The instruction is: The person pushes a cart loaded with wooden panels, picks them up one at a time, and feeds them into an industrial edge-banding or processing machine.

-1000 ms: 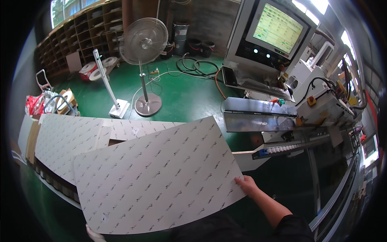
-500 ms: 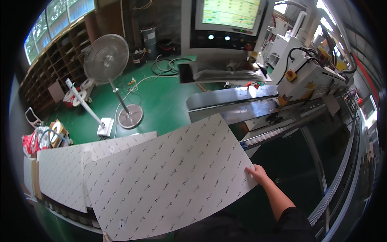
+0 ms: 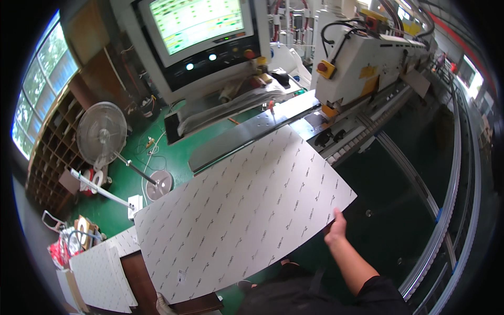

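A large white panel (image 3: pixel 236 220), its face covered in rows of small dark print, is held between my hands and tilted. My right hand (image 3: pixel 336 229) grips its near right edge, thumb on the face and fingers curled underneath. At the near left corner my left hand (image 3: pixel 164 304) has hold of the panel; only part of it shows at the lower edge of the picture. The panel's far edge overlaps the dark metal bed (image 3: pixel 236 139) of a machine in this view; whether it touches cannot be made out.
More printed white panels (image 3: pixel 102 275) lie at the lower left beside a brown board (image 3: pixel 140 278). A lit control screen (image 3: pixel 197 23) stands beyond the bed. The machine head (image 3: pixel 362 65) and roller track (image 3: pixel 362 131) are on the right. A pedestal fan (image 3: pixel 103 134) stands far left.
The held panel has come off the stack at the left and moved right, toward the machine. My view has turned rightward. Both hands keep their grip, and a brown board now shows.
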Motion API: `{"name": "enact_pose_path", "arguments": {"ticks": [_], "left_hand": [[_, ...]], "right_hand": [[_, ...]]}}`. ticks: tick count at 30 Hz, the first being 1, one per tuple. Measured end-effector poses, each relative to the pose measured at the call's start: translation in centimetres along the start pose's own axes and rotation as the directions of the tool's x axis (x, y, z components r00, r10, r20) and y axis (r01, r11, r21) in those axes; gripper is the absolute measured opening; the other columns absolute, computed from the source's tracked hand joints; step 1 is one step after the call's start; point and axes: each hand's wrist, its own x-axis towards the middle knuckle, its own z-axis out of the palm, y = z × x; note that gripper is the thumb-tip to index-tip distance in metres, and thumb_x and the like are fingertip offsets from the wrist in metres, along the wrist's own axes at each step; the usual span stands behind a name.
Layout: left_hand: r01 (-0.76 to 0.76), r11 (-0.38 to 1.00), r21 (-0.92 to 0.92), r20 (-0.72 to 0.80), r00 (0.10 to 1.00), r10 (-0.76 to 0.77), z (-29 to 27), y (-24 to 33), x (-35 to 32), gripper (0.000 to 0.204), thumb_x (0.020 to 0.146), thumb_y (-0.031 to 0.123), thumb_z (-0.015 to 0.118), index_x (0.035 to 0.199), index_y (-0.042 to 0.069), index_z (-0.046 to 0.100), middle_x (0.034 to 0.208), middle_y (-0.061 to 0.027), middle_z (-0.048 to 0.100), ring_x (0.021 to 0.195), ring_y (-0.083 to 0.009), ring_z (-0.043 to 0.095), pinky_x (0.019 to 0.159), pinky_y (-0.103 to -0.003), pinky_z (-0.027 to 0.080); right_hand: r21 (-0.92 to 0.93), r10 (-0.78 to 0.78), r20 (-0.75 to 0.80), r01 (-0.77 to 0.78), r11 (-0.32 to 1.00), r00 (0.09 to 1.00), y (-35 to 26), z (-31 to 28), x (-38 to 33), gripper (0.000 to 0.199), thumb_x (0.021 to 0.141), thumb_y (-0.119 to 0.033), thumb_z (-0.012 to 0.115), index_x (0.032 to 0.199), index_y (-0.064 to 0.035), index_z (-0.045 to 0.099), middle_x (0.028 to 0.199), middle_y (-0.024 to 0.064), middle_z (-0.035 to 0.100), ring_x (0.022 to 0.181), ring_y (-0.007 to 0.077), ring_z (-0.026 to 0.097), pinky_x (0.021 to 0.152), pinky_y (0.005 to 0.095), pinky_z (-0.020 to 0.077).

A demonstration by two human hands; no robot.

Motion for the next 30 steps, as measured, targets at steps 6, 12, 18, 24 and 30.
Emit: {"name": "enact_pose_path", "arguments": {"ticks": [6, 12, 18, 24, 30], "left_hand": [[0.025, 1.000, -0.011, 0.114, 0.993, -0.024, 7.2, 1.5, 0.0, 0.052, 0.103, 0.041, 0.057, 0.139, 0.004, 0.058, 0.138, -0.0140, 0.062, 0.123, -0.0313, 0.060, 0.105, -0.049, 0.048], [0.162, 0.987, -0.025, 0.178, 0.972, -0.155, 11.8, 1.1, -2.6, 0.053, 0.103, 0.043, 0.058, 0.140, 0.006, 0.057, 0.138, -0.0125, 0.062, 0.124, -0.0312, 0.060, 0.105, -0.049, 0.048], [0.308, 0.948, -0.078, 0.240, 0.929, -0.282, 13.9, -0.4, -4.7, 0.053, 0.102, 0.044, 0.058, 0.141, 0.007, 0.057, 0.139, -0.0111, 0.062, 0.124, -0.0310, 0.060, 0.105, -0.048, 0.047], [0.496, 0.867, -0.038, 0.264, 0.842, -0.470, 17.9, -1.2, -8.2, 0.056, 0.101, 0.047, 0.060, 0.144, 0.011, 0.056, 0.140, -0.0065, 0.063, 0.126, -0.0310, 0.059, 0.107, -0.048, 0.046], [0.514, 0.852, 0.099, 0.534, 0.695, -0.482, 22.9, -3.1, -9.7, 0.055, 0.102, 0.058, 0.050, 0.148, 0.027, 0.049, 0.153, 0.0036, 0.051, 0.143, -0.0276, 0.043, 0.111, -0.051, 0.031]], "right_hand": [[-0.001, -0.014, -0.001, 0.014, 1.000, 1.000, 2.4, 4.1, 0.0, 0.047, 0.101, -0.029, 0.063, 0.135, 0.0023, 0.055, 0.130, 0.0148, 0.065, 0.118, 0.0311, 0.064, 0.104, 0.0464, 0.0508], [0.136, 0.106, -0.074, -0.095, 0.986, 0.992, 0.5, 4.6, 4.3, 0.050, 0.103, -0.032, 0.061, 0.138, 0.0032, 0.053, 0.135, 0.0164, 0.063, 0.122, 0.0344, 0.062, 0.105, 0.0505, 0.0496], [0.218, 0.130, 0.026, -0.132, 0.967, 0.991, -1.8, 3.0, 8.7, 0.059, 0.103, -0.043, 0.056, 0.144, -0.0001, 0.051, 0.143, 0.0171, 0.059, 0.130, 0.0392, 0.056, 0.110, 0.0553, 0.0437], [0.237, 0.163, 0.054, -0.171, 0.956, 0.985, -9.3, 3.6, 13.4, 0.058, 0.103, -0.039, 0.057, 0.145, 0.0000, 0.050, 0.146, 0.0162, 0.057, 0.132, 0.0387, 0.053, 0.114, 0.0529, 0.0396], [0.161, 0.049, -0.008, -0.047, 0.986, 0.999, -15.4, 1.1, 19.8, 0.058, 0.102, -0.036, 0.058, 0.147, -0.0003, 0.048, 0.147, 0.0188, 0.055, 0.133, 0.0390, 0.053, 0.115, 0.0505, 0.0394]]}}
